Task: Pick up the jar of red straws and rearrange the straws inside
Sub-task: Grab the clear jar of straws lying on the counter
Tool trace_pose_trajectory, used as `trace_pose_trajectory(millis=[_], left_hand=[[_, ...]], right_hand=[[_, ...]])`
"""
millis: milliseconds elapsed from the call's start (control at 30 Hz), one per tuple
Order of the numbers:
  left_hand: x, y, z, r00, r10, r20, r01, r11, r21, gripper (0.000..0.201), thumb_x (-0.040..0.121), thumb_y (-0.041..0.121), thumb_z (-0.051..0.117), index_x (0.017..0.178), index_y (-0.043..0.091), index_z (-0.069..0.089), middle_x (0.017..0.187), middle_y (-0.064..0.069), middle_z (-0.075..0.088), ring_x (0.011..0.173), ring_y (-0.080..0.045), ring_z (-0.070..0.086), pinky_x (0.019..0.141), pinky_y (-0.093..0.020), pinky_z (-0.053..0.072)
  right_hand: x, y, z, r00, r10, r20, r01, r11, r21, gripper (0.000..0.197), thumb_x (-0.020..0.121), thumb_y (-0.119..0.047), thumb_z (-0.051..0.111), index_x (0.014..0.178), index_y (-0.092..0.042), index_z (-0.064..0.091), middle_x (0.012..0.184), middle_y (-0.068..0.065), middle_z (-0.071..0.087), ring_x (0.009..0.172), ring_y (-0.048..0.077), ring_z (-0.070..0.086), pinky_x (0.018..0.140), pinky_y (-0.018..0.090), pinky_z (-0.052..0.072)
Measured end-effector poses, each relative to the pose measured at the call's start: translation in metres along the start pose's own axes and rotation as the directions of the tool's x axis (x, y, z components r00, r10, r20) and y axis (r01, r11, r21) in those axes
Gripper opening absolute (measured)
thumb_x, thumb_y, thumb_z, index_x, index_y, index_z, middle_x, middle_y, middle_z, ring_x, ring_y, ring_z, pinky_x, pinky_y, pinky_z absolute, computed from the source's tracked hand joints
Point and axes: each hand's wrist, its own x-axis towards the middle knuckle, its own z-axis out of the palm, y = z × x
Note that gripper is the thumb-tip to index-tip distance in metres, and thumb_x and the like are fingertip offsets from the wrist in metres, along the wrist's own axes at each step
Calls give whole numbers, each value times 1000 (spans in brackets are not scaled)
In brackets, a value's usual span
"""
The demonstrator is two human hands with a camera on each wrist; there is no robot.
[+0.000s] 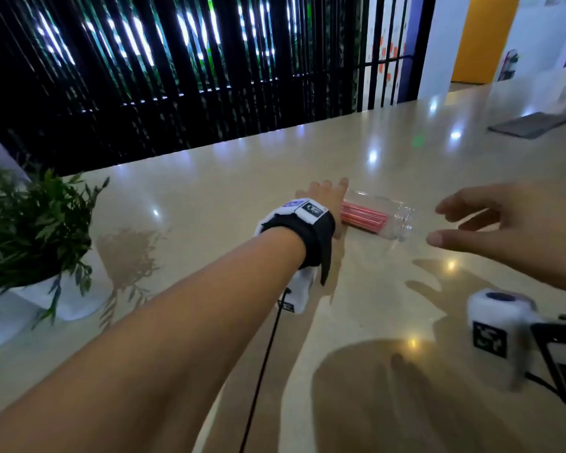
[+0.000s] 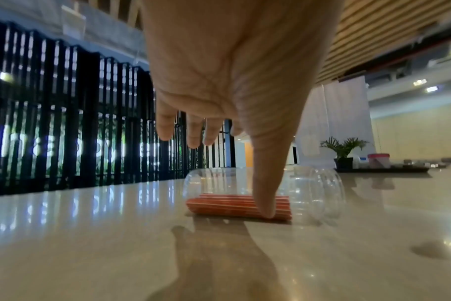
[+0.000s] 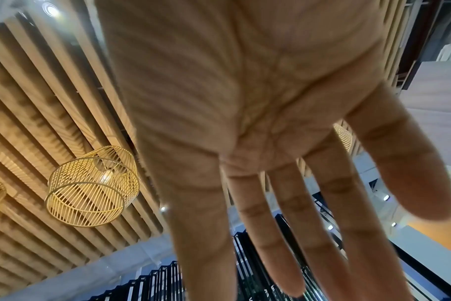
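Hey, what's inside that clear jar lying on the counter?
A bundle of red straws lies along the lower side of the jar; the rest looks empty. The left hand's thumb covers part of the bundle, so a count isn't possible.

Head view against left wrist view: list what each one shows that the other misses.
Only the head view shows the right hand open near the jar's mouth and the potted plant at the left. Only the left wrist view shows the thumb against the jar's side and a far tray. Both show the clear jar on its side, red straws inside.
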Motion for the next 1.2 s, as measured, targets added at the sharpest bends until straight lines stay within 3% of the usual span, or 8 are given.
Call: trace_pose_trajectory(millis=[133,300,400,633,767,900,1000,1200], left_hand=[[19,10,20,997,-46,68,49,998,-38,83,78,20,64,144,16,14,149,-17,26,137,-34,25,105,-52,33],[36,4,46,995,-100,-19,96,983,-154,102,75,12,68,147,20,-5,159,-9,-2,145,-33,-2,112,-59,11],[45,1,49,1000,-14,-22,13,999,-46,103,78,18,67,146,23,-10,159,-5,-10,145,-30,-13,110,-64,-2],[51,5,35,1000,17,-6,-16,991,130,96,76,30,68,147,21,4,142,-11,34,131,-30,32,105,-64,19],[47,-2,31,997,72,-27,-63,966,252,76,60,44,74,127,26,42,128,-8,41,123,-27,34,100,-52,29],[34,-4,33,994,111,-15,-110,992,60,66,51,45,76,101,19,42,89,2,50,96,-28,53,81,-38,39],[20,-4,35,999,51,-5,-51,991,-127,68,48,47,77,90,19,32,64,7,42,66,-27,53,59,-32,37],[1,-18,30,996,17,-86,-37,970,-241,83,48,53,72,121,25,45,89,3,52,84,-24,56,70,-29,38]], right_hand=[[3,15,-1,998,25,49,-26,999,18,47,36,-83,46,72,-54,50,88,-26,60,82,7,64,77,44,54],[6,27,1,994,43,98,-46,999,29,48,40,-88,51,74,-54,52,89,-28,59,83,-1,62,68,29,47],[10,32,1,996,50,74,-51,999,13,54,34,-89,47,74,-53,51,88,-28,59,84,2,63,75,35,50],[12,29,1,997,38,74,-39,999,20,50,37,-86,43,74,-53,51,88,-29,56,85,0,61,74,35,49],[13,31,-3,997,26,68,-25,1000,-15,59,33,-95,37,75,-56,49,87,-32,54,85,-7,57,72,34,50],[11,22,-4,998,28,48,-27,999,-37,44,43,-85,46,74,-53,48,87,-25,56,81,-10,53,68,30,45],[12,13,-1,996,56,68,-51,996,-76,47,43,-76,37,79,-48,49,92,-14,57,81,6,58,72,32,42],[16,-4,10,992,92,84,-79,986,-147,45,62,-57,54,101,-35,60,108,-2,66,98,15,60,86,39,48]])
